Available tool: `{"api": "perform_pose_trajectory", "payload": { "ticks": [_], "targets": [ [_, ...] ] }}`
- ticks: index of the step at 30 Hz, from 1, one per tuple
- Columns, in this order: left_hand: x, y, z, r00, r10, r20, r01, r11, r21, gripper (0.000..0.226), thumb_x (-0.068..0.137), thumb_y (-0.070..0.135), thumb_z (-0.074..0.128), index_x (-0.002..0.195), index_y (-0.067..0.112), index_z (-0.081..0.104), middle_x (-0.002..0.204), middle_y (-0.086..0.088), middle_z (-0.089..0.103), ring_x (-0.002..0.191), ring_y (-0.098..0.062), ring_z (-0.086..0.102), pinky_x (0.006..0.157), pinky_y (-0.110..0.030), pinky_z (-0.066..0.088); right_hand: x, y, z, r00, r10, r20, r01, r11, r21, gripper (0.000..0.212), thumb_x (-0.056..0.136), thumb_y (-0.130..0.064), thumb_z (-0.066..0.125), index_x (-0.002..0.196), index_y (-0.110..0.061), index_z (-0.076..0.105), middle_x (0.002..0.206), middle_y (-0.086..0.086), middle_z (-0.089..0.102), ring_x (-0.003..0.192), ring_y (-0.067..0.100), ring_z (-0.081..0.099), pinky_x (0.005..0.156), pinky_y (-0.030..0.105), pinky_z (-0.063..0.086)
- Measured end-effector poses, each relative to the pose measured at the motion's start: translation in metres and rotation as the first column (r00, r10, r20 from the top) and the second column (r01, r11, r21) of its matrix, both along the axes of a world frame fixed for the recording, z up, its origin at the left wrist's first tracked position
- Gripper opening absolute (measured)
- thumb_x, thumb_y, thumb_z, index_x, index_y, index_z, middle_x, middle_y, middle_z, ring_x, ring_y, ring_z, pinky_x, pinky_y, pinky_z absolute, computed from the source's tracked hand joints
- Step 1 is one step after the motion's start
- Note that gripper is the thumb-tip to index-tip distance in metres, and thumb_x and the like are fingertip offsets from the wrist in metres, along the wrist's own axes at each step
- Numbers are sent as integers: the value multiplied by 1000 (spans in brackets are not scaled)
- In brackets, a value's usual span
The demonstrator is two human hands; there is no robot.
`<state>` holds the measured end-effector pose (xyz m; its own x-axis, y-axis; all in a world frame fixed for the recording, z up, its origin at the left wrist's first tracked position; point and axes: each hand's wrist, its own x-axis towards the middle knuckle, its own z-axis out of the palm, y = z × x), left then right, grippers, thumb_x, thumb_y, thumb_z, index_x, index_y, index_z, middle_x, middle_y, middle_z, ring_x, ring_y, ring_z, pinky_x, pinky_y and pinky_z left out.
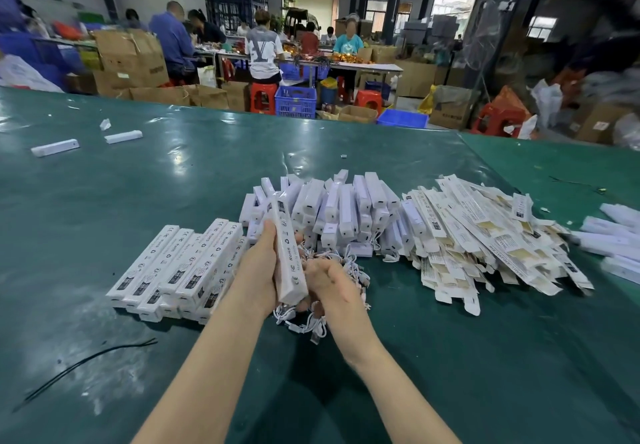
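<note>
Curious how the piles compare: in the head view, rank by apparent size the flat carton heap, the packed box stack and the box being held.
1. flat carton heap, the widest spread.
2. packed box stack, somewhat smaller.
3. held box, gripped by the left hand: nearest the camera, yet clearly smallest.

White box (pixel 289 256) in the left hand (pixel 263 270), table centre: "RoHS" runs along its face, with FC and CE marks and a recycling sign; the finer line beside them is too small to read. Stack of boxes (pixel 180 270) at 9 o'clock of it: "RoHS" and "CE" repeat on the top faces. Flat cartons (pixel 485 246) at 3 o'clock carry dense print, not legible; white T-shirt (pixel 263 50) at 12 o'clock bears a large grey mark, seemingly a "Y".
</note>
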<state>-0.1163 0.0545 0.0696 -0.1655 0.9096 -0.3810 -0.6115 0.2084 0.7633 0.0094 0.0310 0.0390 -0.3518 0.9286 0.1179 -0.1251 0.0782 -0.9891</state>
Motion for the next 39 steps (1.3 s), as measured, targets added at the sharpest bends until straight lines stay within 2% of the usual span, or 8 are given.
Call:
{"api": "perform_pose_trajectory", "payload": {
  "ticks": [5, 8, 11, 13, 15, 22, 30, 39],
  "targets": [
    [1, -4, 6, 999, 48, 6, -48, 985, 169, 44, 101, 46, 44, 106, 11, 68, 84, -2, 74, 73, -13, 70, 61, -31, 57, -5, -1, -6, 981, -80, 178, 64, 993, 95, 37, 78, -36, 74, 109, -42, 54, 95, -7, 67, 78, 5, 64, 71, 23, 54],
    [-9, -4, 4, 907, 181, -381, -91, 966, 242, 53, 97, 29, 57, 146, 15, 39, 128, -7, 57, 103, -17, 60, 86, -32, 48, -1, 6, -8, 975, -193, 109, 180, 976, 121, 32, 87, -20, 70, 113, -35, 59, 94, -7, 69, 75, 2, 63, 64, 16, 49],
    [-23, -10, 6, 262, 427, -866, -42, 901, 431, 92, 83, 17, 69, 155, 29, 14, 158, -4, 19, 145, -20, 19, 112, -38, 15, 5, 13, -8, 955, -270, 123, 248, 954, 166, 29, 88, -19, 71, 106, -39, 61, 90, -14, 68, 72, -2, 59, 65, 14, 47],
    [-30, -13, 8, -227, 502, -835, 262, 857, 444, 80, 79, 15, 72, 149, 33, 36, 155, 2, 36, 149, -21, 16, 115, -42, 3, 6, 16, -8, 949, -288, 126, 264, 948, 178, 26, 88, -20, 71, 105, -38, 63, 83, -15, 65, 70, -1, 57, 69, 16, 48],
    [-35, -14, 14, -375, 487, -789, 429, 845, 317, 38, 87, 24, 69, 123, 37, 66, 131, 17, 61, 143, -16, 34, 114, -41, -3, 7, 17, -9, 959, -273, 81, 258, 954, 154, 23, 88, -21, 72, 103, -36, 64, 83, -10, 67, 70, 1, 58, 68, 18, 51],
    [-48, -2, 30, -467, 54, -883, 414, 895, -164, 32, 90, 57, 57, 118, 43, 63, 113, 15, 61, 110, -5, 50, 74, -32, 13, 8, 17, -13, 970, -243, 8, 241, 965, 98, 29, 91, -19, 68, 110, -39, 58, 97, -20, 70, 84, -4, 63, 72, 12, 49],
    [-74, -1, 19, -310, 217, -926, -167, 946, 277, 29, 94, 40, 58, 94, 13, 67, 103, -14, 59, 93, -35, 55, 78, -42, 42, 17, 17, -19, 969, -244, 27, 242, 969, 47, 28, 96, -22, 59, 119, -37, 50, 106, -8, 62, 80, 5, 67, 70, 15, 48],
    [-130, 20, 3, -265, -204, -942, -361, 927, -99, 27, 96, 33, 56, 111, 14, 68, 124, -18, 51, 117, -39, 46, 97, -45, 36, 27, 17, -26, 968, -243, 60, 241, 970, 39, 24, 96, -13, 55, 106, -34, 62, 85, -3, 67, 68, 7, 61, 72, 21, 50]
  ]
}}
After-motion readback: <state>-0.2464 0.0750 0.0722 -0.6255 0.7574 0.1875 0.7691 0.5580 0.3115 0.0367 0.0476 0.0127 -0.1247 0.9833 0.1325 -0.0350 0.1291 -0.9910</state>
